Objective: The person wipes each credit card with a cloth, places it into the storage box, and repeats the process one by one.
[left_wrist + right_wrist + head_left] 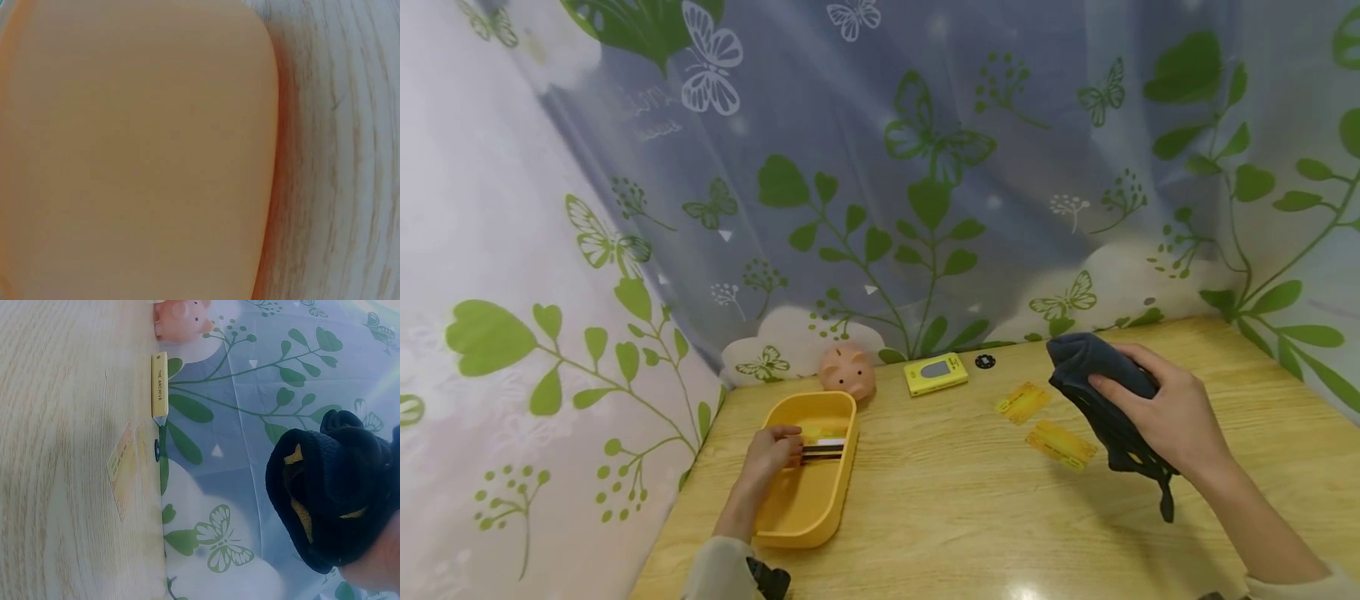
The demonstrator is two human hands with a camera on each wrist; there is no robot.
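Note:
My left hand (771,454) reaches into a yellow tray (842,500). Its fingers pinch the left end of a white and black striped card (823,450), partly hidden by them. In the left wrist view only the tray's smooth wall (144,150) and wood show. Raised over the table's right side, my right hand (1176,408) grips a dark blue cloth pouch (1093,387) with its cord dangling. In the right wrist view the pouch (337,487) has its mouth towards the camera, with yellow showing inside. Two yellow-orange cards (1024,402) lie flat below and left of it.
A pink piggy bank (847,372) stands behind the tray. Along the table's back are a yellow box (936,373), marked "THE ARCHIVE" on its side, and a small black disc (985,361). A leaf-and-butterfly printed curtain (880,208) borders the wooden table (940,500).

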